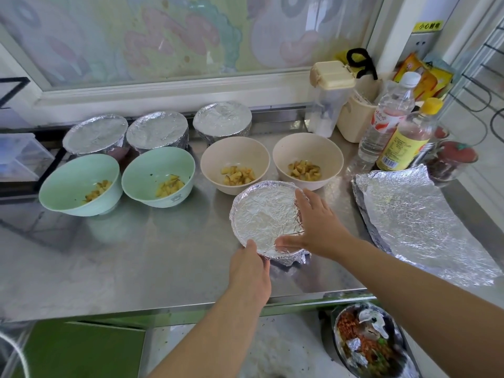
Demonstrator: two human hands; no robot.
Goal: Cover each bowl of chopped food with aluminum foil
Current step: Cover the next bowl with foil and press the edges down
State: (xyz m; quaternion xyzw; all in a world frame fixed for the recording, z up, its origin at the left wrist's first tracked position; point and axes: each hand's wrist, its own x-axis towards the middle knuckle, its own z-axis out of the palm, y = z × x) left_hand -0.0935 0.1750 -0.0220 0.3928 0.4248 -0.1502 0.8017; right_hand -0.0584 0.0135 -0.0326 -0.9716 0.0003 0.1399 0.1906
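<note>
Counter (136,255), front centre | Left hand (249,271) pinches bowl (290,256) rim at 7 o'clock; right hand (319,225), fingers spread, presses foil (263,214) flat from 3 to 5 | Four open bowls (79,184) wait at 10 to 1 | Risk: hard pressing could tear foil or tip bowl

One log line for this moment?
step: covering front bowl | left hand: grips near rim | right hand: presses right rim | back bowls: three covered | uncovered bowls: four
</note>
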